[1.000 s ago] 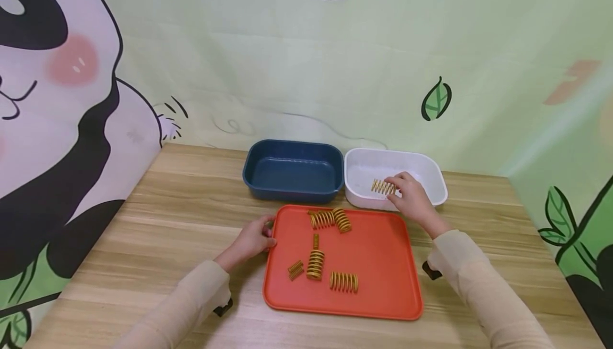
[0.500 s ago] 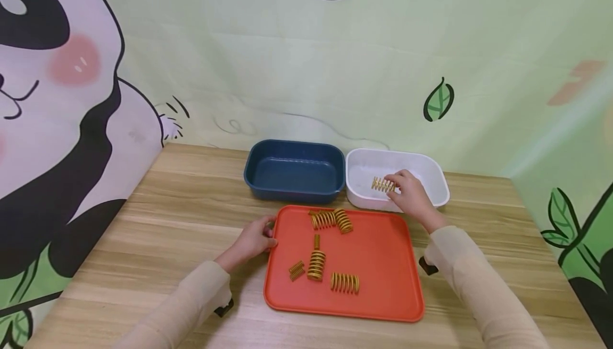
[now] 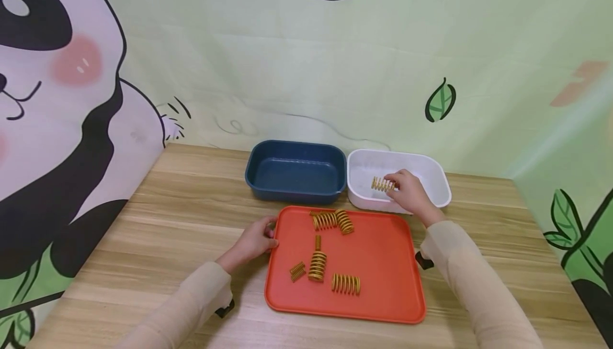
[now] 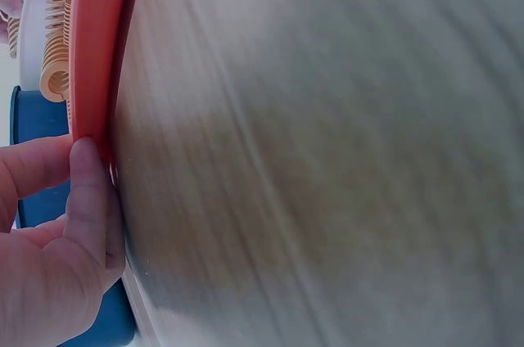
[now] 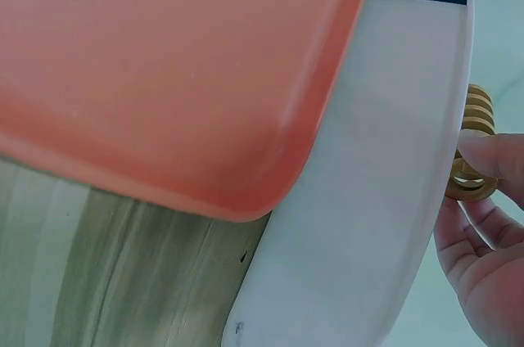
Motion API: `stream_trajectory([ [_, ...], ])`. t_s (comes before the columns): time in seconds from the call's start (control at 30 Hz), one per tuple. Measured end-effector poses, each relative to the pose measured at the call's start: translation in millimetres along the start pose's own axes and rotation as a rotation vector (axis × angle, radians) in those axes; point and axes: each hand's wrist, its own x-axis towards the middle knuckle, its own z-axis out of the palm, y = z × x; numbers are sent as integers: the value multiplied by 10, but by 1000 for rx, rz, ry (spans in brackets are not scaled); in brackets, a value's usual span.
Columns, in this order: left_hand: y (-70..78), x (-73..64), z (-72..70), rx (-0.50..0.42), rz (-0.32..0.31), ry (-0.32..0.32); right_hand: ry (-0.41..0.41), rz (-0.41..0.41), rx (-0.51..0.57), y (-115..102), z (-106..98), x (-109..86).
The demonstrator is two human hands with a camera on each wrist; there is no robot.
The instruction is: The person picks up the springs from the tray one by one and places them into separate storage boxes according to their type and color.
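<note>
My right hand pinches a large gold coil spring by one end, over the white bin. In the right wrist view, thumb and fingers hold that spring at the bin's rim. At the left edge of the red tray, my left hand grips the rim; the left wrist view has the thumb and fingers on it. Several gold springs lie on the tray: a large one near the front, another left of it, small ones further left, and more at the back.
A dark blue bin stands left of the white bin, sides nearly touching. Both are behind the tray on the wooden table. A printed cloth backdrop rises behind the table.
The right sleeve and wrist have shifted slightly left and down, while the right hand still holds the spring over the white bin. The left hand stays on the tray's edge.
</note>
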Motion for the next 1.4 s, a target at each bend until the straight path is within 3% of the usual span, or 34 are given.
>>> stream_trajectory([
  [0.27, -18, 12, 7, 10, 4, 7, -21, 17, -2, 87, 17, 59],
  [0.57, -21, 22, -1, 8, 3, 6, -66, 142, 137, 144, 1, 99],
  [1.03, -18, 28, -10, 8, 7, 9, -98, 230, 281, 223, 10, 178],
  [1.4, -19, -1, 3, -9, -6, 14, -127, 262, 272, 249, 71, 172],
])
